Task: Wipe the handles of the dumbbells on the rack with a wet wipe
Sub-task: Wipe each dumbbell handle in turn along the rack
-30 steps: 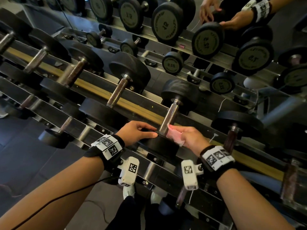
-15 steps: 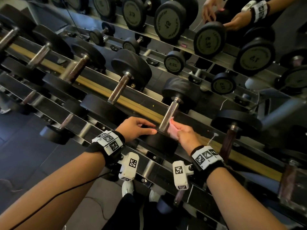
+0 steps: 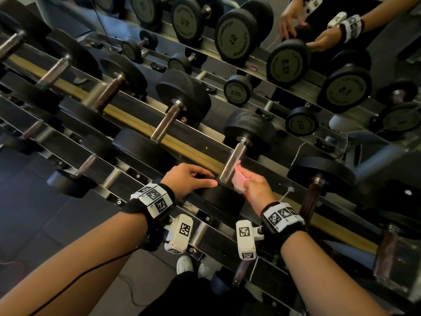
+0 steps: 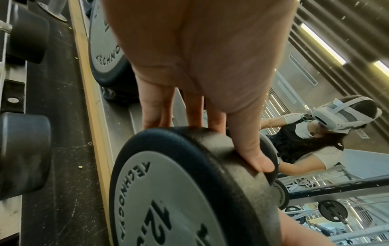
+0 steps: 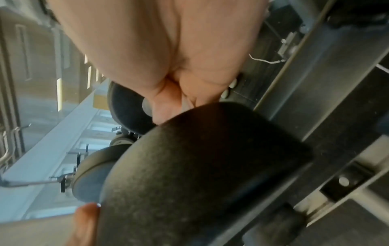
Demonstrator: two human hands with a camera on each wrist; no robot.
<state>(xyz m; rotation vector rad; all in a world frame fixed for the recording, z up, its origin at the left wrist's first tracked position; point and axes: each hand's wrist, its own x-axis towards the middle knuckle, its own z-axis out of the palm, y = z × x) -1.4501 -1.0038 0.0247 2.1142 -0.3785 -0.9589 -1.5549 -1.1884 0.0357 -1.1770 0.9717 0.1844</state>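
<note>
A dumbbell lies across the rack (image 3: 127, 115) with its steel handle (image 3: 234, 156) running up and away from me. My left hand (image 3: 205, 179) rests with straight fingers over the rim of the near black head (image 3: 223, 199), marked 12 in the left wrist view (image 4: 168, 191); the thumb lies along the rim. My right hand (image 3: 245, 179) pinches a crumpled pale pink wet wipe (image 3: 238, 179) against the right side of the handle's lower end. In the right wrist view the palm (image 5: 168, 50) hangs over the head (image 5: 200, 166), and the wipe is hidden.
More dumbbells lie on the same tier: a steel-handled one to the left (image 3: 168, 119) and a reddish-handled one to the right (image 3: 312, 197). A lower tier runs below my wrists. A mirror behind the rack shows reflected weights (image 3: 288, 62) and hands (image 3: 296, 26).
My right hand has slid the wipe a little up the lower end of the handle, and its wrist has swung left. The left hand stays on the dumbbell head.
</note>
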